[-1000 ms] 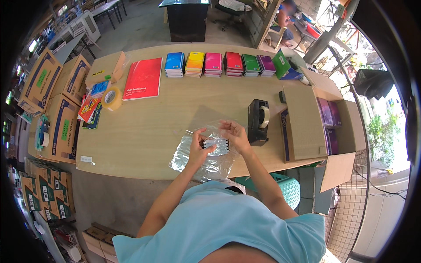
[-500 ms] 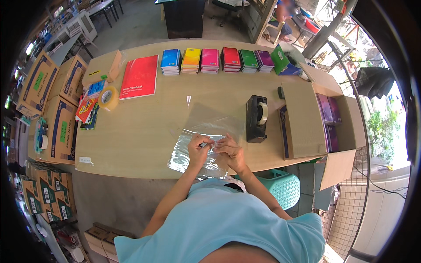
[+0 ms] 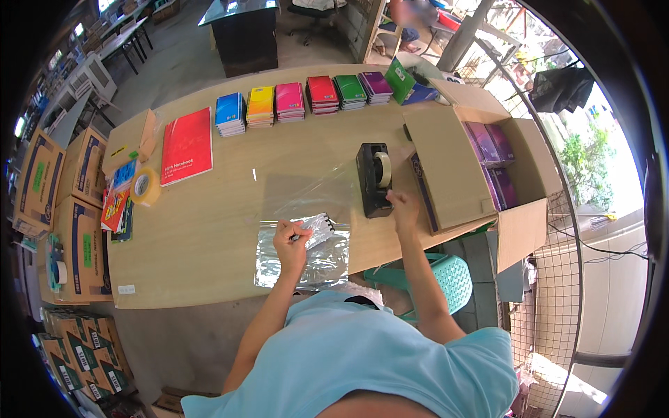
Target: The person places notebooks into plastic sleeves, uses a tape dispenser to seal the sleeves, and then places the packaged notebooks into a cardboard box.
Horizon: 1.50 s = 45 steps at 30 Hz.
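Note:
My left hand (image 3: 290, 245) is closed on a small spiral pad (image 3: 320, 230) with a pale, shiny face and black coils along its right edge. Beneath it, clear plastic sheets or bags (image 3: 303, 265) lie at the table's near edge. My right hand (image 3: 404, 210) is at the near end of a black tape dispenser (image 3: 373, 182), which carries a roll of pale tape (image 3: 382, 169). Its thumb and fingers are pinched together there; whatever is between them is too small to make out.
Stacks of coloured notebooks (image 3: 323, 95) line the far edge, beside a large red notebook (image 3: 187, 146). An open carton (image 3: 453, 164) holding purple packs (image 3: 489, 144) stands right. A wide tape roll (image 3: 145, 187) and cartons (image 3: 82, 240) are left; a green stool (image 3: 449, 282) is below.
My right hand has left my left hand and moved right to the tape dispenser. My left hand keeps its hold, and the spiral pad now shows plainly. The view has shifted.

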{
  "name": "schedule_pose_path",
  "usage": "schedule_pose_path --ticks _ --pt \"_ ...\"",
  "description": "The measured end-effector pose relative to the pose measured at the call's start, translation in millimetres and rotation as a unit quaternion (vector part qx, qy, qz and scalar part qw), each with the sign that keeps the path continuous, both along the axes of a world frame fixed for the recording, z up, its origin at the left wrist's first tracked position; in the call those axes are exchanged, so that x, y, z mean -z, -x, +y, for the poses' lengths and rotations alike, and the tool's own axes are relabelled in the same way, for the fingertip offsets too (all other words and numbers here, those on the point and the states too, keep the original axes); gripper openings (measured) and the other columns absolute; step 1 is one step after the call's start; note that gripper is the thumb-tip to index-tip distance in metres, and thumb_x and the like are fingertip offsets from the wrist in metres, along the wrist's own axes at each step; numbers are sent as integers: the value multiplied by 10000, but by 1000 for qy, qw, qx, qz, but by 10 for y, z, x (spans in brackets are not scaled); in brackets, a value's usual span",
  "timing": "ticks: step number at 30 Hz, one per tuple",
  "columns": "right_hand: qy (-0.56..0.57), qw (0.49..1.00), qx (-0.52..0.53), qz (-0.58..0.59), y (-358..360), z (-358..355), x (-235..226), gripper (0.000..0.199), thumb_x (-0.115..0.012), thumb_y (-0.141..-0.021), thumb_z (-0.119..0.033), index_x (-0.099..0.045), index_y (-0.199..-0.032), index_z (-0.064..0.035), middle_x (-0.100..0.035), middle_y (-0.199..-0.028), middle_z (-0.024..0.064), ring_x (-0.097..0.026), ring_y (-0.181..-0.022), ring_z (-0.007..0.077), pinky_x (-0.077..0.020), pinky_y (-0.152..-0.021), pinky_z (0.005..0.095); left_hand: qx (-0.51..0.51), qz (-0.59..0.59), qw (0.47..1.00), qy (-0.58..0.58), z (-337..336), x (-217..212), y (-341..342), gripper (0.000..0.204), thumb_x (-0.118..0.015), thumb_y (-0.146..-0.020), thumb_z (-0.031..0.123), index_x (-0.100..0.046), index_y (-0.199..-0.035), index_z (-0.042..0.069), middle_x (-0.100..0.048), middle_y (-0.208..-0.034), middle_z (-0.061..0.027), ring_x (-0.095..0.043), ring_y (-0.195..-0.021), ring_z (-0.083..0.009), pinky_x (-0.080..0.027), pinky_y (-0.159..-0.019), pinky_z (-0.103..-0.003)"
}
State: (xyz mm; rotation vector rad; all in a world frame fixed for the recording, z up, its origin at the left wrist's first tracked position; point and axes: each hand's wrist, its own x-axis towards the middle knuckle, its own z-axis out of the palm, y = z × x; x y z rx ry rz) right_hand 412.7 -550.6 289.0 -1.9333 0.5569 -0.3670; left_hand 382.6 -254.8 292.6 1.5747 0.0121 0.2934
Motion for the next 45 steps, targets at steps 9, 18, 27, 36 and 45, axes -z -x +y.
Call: schedule_pose_path --ticks 9,18,27,36,45 --pt "-717 679 153 19 624 438 1131 107 -654 -920 -196 -658 -865 -104 -629 -736 26 -589 -653 194 -493 -594 377 15 -62 998 -14 -66 8 1 180 -780 -674 -74 -629 -675 24 -523 -818 -63 -586 -876 -229 -495 -814 -331" --pt "-202 965 -158 53 610 1586 -677 288 -699 -896 -233 -694 -724 -3 -600 -566 41 -519 -479 98 -390 -451 273 -6 -50 998 -28 -51 -60 114 173 -728 -652 -111 -634 -634 34 -543 -802 -73 -600 -884 -248 -491 -771 -345" --pt "-111 979 -117 129 753 1670 -352 358 -727 -875 -272 -698 -689 33 -633 -556 72 -541 -484 93 -414 -460 290 89 37 995 36 79 -161 1 586 -739 -690 -100 -518 -1210 58 -629 -921 -72 -622 -834 -165 -497 -773 -307" --pt "-363 915 -124 126 749 1674 -224 452 -730 -896 -366 -657 -666 16 -548 -545 8 -460 -465 60 -345 -427 231 139 48 988 -52 215 -119 -160 756 -777 -710 -43 -425 -1363 101 -618 -967 -86 -610 -931 -170 -485 -846 -324" --pt "130 939 -266 174 509 1167 374 734 -581 -834 -723 -713 -910 -5 -711 -796 133 -680 -691 254 -550 -631 391 259 -28 953 -152 395 -374 -176 979 -804 -697 35 -266 -1511 112 -548 -1198 -106 -559 -1124 -256 -429 -1022 -387"
